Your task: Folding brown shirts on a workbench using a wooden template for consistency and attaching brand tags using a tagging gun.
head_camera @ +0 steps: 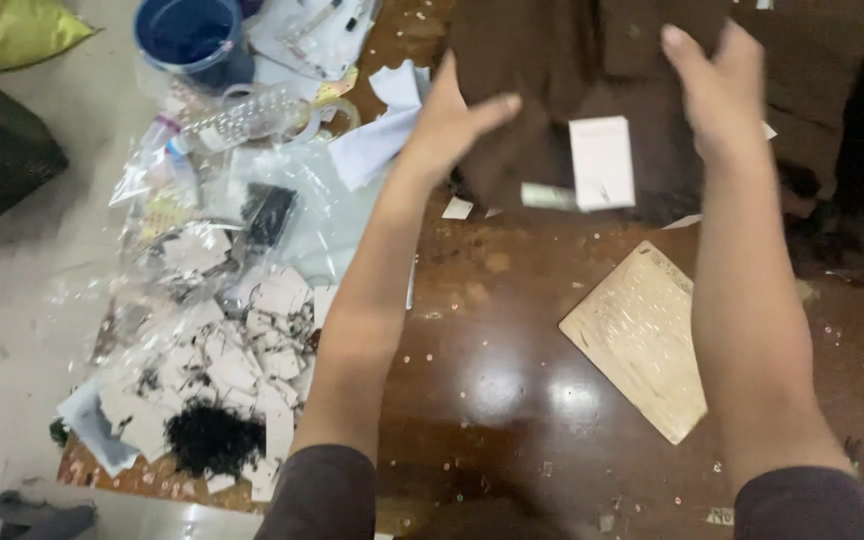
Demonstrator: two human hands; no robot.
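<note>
Both my arms reach forward over a glossy dark wooden table (492, 380). My left hand (452, 120) grips the near left edge of a dark brown cloth (572, 70) that lies bunched at the far side of the table. My right hand (717, 85) holds the same cloth further right, fingers curled over its top. A white rectangular tag (602, 160) hangs from the cloth between my hands. A second, smaller pale label (549, 196) shows just below the cloth's edge.
A flat light wooden board (642, 340) lies on the table right of centre. Left of my arm is a heap of clear plastic bags, white card pieces (252, 340) and black threads (214, 437). A blue bucket (192, 40) and a plastic bottle (242, 115) sit far left.
</note>
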